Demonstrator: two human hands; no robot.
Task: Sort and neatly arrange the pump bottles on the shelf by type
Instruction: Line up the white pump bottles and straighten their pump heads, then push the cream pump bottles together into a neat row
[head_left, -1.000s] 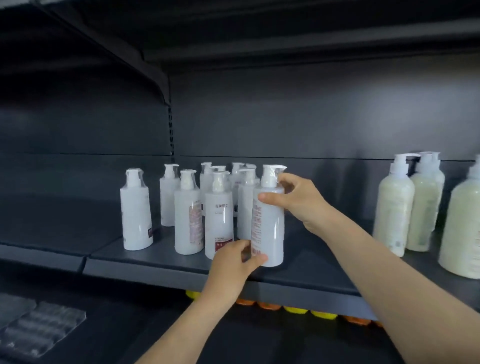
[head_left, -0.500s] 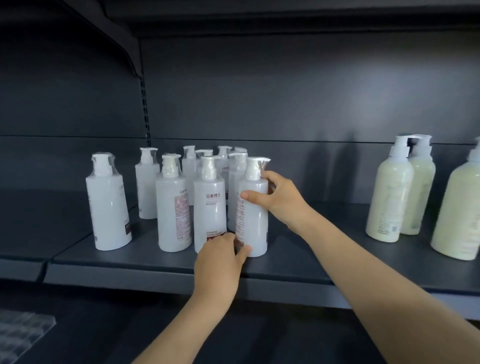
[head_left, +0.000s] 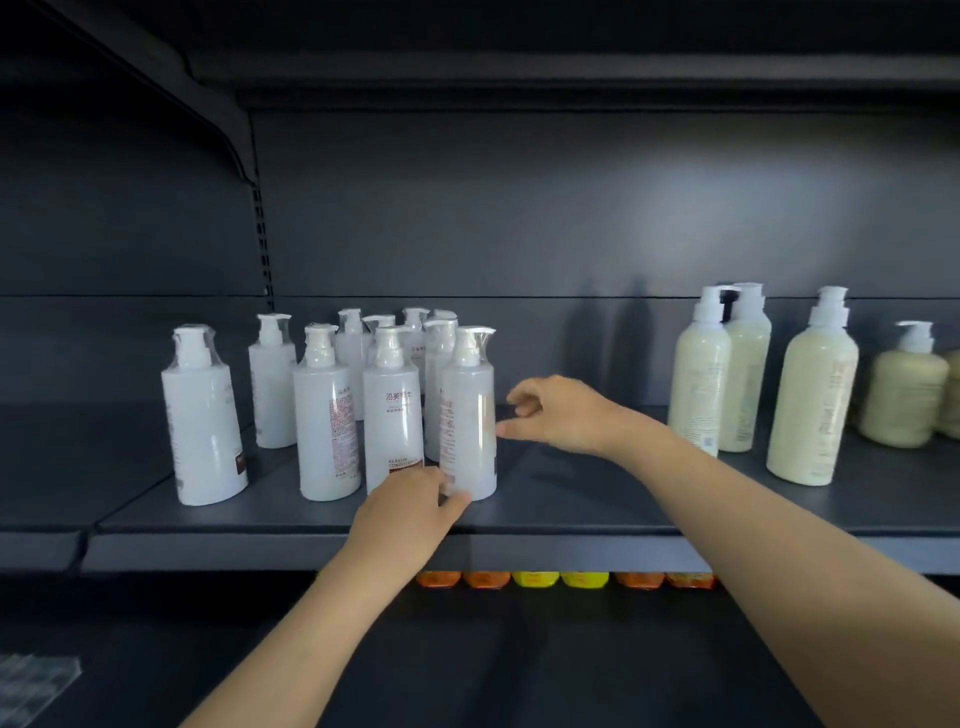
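Since a moment ago, the right hand (head_left: 563, 413) has let go of the front white pump bottle (head_left: 467, 415), fingers loosely parted beside it. Left hand (head_left: 413, 501) fingertips touch its base. Judged next: nudging it into line.

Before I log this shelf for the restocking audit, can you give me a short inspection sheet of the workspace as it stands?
Surface: dark shelf, bare between the two bottle groups.
Job's things: white pump bottles clustered upright at left, one standing apart; cream pump bottles upright at right, a shorter cream bottle at the far right.
Clutter: nothing seen.
Grippers: left hand touching the base of the front white bottle; right hand open beside it, fingertip near or at its side.
Cables: nothing seen.
Surroundings: dark back panel; orange and yellow items under the shelf edge.
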